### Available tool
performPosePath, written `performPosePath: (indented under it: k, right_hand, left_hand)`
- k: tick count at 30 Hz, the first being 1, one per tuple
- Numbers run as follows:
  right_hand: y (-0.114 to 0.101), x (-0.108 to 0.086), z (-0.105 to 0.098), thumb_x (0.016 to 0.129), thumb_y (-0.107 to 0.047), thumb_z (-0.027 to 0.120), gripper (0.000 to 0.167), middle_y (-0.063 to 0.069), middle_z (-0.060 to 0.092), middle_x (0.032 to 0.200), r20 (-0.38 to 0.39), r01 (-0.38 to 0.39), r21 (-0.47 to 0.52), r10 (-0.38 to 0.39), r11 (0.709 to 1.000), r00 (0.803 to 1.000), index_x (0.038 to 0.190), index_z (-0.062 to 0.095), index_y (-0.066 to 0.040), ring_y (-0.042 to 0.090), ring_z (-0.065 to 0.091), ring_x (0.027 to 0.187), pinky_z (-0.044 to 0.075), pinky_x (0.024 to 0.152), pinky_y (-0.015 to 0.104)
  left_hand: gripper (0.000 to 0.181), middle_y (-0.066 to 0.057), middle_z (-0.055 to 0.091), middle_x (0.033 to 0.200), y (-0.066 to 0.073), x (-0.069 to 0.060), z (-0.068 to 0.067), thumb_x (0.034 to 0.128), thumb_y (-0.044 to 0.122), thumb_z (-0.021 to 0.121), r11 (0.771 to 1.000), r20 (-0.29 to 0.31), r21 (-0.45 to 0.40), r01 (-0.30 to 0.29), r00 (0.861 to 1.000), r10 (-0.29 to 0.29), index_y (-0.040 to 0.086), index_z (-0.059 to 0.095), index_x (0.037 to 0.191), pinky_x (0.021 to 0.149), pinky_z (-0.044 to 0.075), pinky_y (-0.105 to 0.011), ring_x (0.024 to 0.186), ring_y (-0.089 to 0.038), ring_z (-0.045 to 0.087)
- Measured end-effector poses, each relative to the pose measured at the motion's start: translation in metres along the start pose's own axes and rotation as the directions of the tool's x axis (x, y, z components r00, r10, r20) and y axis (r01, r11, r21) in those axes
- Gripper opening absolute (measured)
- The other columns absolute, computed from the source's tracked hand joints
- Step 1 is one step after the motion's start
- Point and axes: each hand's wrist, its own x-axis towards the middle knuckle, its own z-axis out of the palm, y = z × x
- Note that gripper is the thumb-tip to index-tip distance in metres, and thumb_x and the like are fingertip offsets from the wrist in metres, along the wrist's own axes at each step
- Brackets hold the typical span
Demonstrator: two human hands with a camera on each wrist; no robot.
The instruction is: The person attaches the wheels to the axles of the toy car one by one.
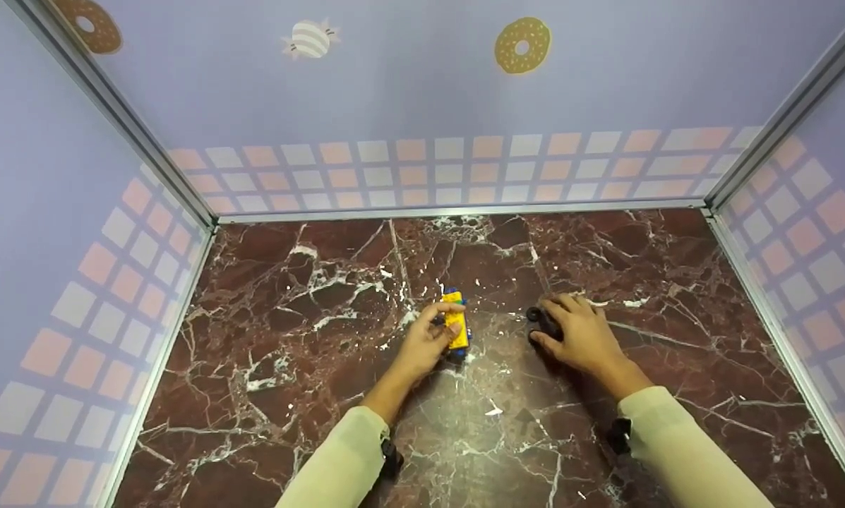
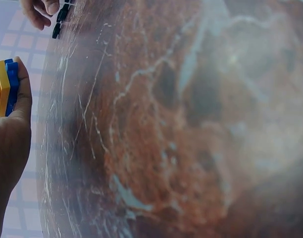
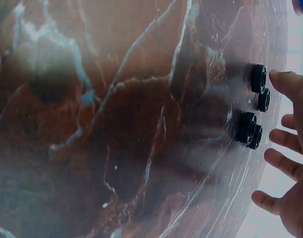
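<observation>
My left hand (image 1: 421, 347) holds a toy built of yellow and blue bricks (image 1: 455, 323) near the middle of the table. In the left wrist view the yellow and blue layers (image 2: 12, 87) show beside the thumb and palm, cut off by the frame edge. To the right, my right hand (image 1: 586, 337) hovers low around several small black toy wheels (image 1: 533, 315). The right wrist view has these black wheels (image 3: 259, 79) standing on edge on the tabletop, with the right hand's fingers (image 3: 285, 161) spread and slightly bent beside them.
The dark red marble-patterned tabletop (image 1: 288, 381) has white veins and glossy reflections. Lilac panels with pink and white checks (image 1: 450, 169) enclose it at the back and both sides, framed by a metal rail (image 1: 366, 216). Dark bands sit at both wrists.
</observation>
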Motion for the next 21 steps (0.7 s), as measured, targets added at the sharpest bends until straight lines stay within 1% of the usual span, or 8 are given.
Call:
performPosePath:
  k: [4,6,10,12,14,16,17,21]
  right_hand:
    - [-0.003,0.001,0.003,0.097,-0.045,0.085,0.06,0.017,0.068,0.142,-0.006,0.034,0.004,-0.034,0.999,0.999,0.142,0.072,-0.009,0.047,0.059,0.135,0.052,0.104,0.079]
    - [-0.004,0.001,0.004,0.096,-0.044,0.086,0.058,0.016,0.069,0.141,-0.008,0.05,0.006,-0.05,0.999,0.999,0.139,0.074,-0.008,0.045,0.059,0.133,0.052,0.103,0.078]
    - [-0.007,0.0,0.006,0.096,-0.044,0.086,0.055,0.018,0.069,0.141,0.003,0.066,-0.002,-0.066,0.998,0.998,0.135,0.075,-0.007,0.045,0.059,0.129,0.051,0.103,0.078]
    - [-0.008,-0.001,0.007,0.096,-0.043,0.086,0.054,0.019,0.069,0.141,0.008,0.07,-0.014,-0.07,0.997,0.998,0.134,0.076,-0.007,0.046,0.059,0.129,0.051,0.103,0.079]
    - [-0.009,-0.002,0.008,0.096,-0.041,0.086,0.051,0.02,0.069,0.142,0.012,0.075,-0.022,-0.075,0.997,0.997,0.133,0.076,-0.007,0.047,0.059,0.129,0.05,0.103,0.08]
    - [-0.01,-0.003,0.01,0.096,-0.041,0.086,0.048,0.02,0.07,0.141,0.013,0.08,-0.032,-0.079,0.996,0.997,0.13,0.077,-0.008,0.046,0.059,0.129,0.05,0.102,0.08]
    - [-0.01,-0.003,0.01,0.096,-0.04,0.086,0.046,0.019,0.07,0.139,0.014,0.081,-0.034,-0.081,0.996,0.997,0.129,0.077,-0.009,0.046,0.06,0.128,0.05,0.102,0.08]
    - [-0.011,-0.004,0.014,0.097,-0.039,0.086,0.039,0.015,0.072,0.129,0.003,0.089,-0.052,-0.089,0.995,0.996,0.124,0.078,-0.012,0.043,0.061,0.123,0.051,0.099,0.078]
  left_hand:
    - [0.038,-0.028,0.054,0.149,0.0,0.002,0.0,0.107,0.007,0.068,0.999,-0.001,-0.033,0.009,1.0,-0.009,-0.004,0.056,0.141,0.083,0.067,-0.026,0.104,-0.021,0.07]
    - [0.042,-0.028,0.052,0.15,0.0,0.003,0.0,0.1063,0.009,0.069,0.999,-0.003,-0.041,0.007,1.0,-0.007,-0.003,0.052,0.143,0.086,0.068,-0.028,0.111,-0.025,0.068]
    - [0.056,-0.028,0.045,0.16,0.001,0.004,0.0,0.1051,0.01,0.071,0.999,-0.01,-0.039,0.013,1.0,-0.013,0.003,0.042,0.153,0.092,0.068,-0.031,0.125,-0.039,0.066]
    - [0.064,-0.03,0.041,0.163,0.002,0.003,0.0,0.1056,0.009,0.07,0.998,-0.004,-0.05,0.024,1.0,-0.025,0.006,0.037,0.16,0.093,0.068,-0.032,0.126,-0.05,0.067]
    - [0.07,-0.03,0.038,0.166,0.003,0.002,0.0,0.1064,0.008,0.069,0.997,0.004,-0.066,0.035,0.999,-0.035,0.007,0.032,0.166,0.092,0.069,-0.033,0.127,-0.056,0.066]
    - [0.075,-0.03,0.036,0.168,0.004,0.001,0.0,0.1067,0.008,0.069,0.996,0.011,-0.075,0.049,0.999,-0.048,0.008,0.028,0.17,0.093,0.069,-0.034,0.127,-0.055,0.068]
    - [0.075,-0.03,0.036,0.168,0.005,0.001,0.0,0.1069,0.008,0.069,0.996,0.012,-0.073,0.054,0.999,-0.053,0.008,0.028,0.17,0.093,0.069,-0.034,0.125,-0.052,0.069]
    - [0.075,-0.029,0.04,0.166,0.005,0.0,0.001,0.1063,0.009,0.07,0.996,0.004,-0.056,0.072,0.997,-0.072,0.007,0.031,0.17,0.095,0.069,-0.034,0.118,-0.032,0.073]
